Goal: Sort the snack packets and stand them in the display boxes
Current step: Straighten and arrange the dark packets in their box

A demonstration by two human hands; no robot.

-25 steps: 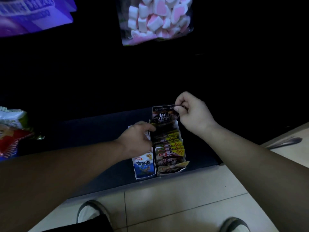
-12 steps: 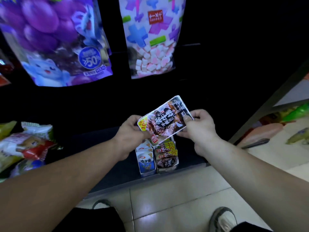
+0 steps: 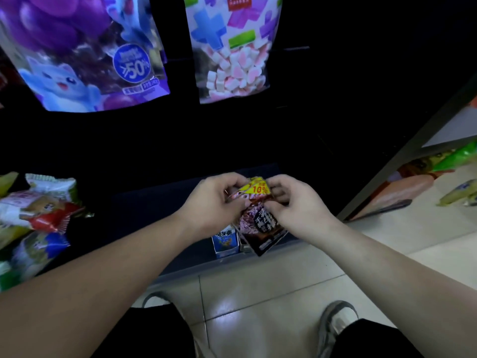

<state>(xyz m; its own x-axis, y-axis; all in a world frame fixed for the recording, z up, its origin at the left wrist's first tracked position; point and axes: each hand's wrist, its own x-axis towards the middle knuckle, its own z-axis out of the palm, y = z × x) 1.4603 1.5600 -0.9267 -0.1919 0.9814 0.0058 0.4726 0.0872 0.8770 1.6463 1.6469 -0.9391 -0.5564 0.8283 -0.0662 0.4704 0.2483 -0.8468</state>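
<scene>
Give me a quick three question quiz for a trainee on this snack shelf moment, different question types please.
1. True or false: only the right hand holds the dark snack packet.
2. The blue display box stands where? A) left of the packet B) right of it C) on the floor tiles
3. Fill in: the packet's yellow corner reads ___ percent.
Key: 1 false, the left hand grips it too; 2 A; 3 10.

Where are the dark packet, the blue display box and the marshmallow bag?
dark packet point(image 3: 262, 227): head view, its printed dark face.
blue display box point(image 3: 225, 242): head view, its front panel.
marshmallow bag point(image 3: 232, 71): head view, its clear window.
</scene>
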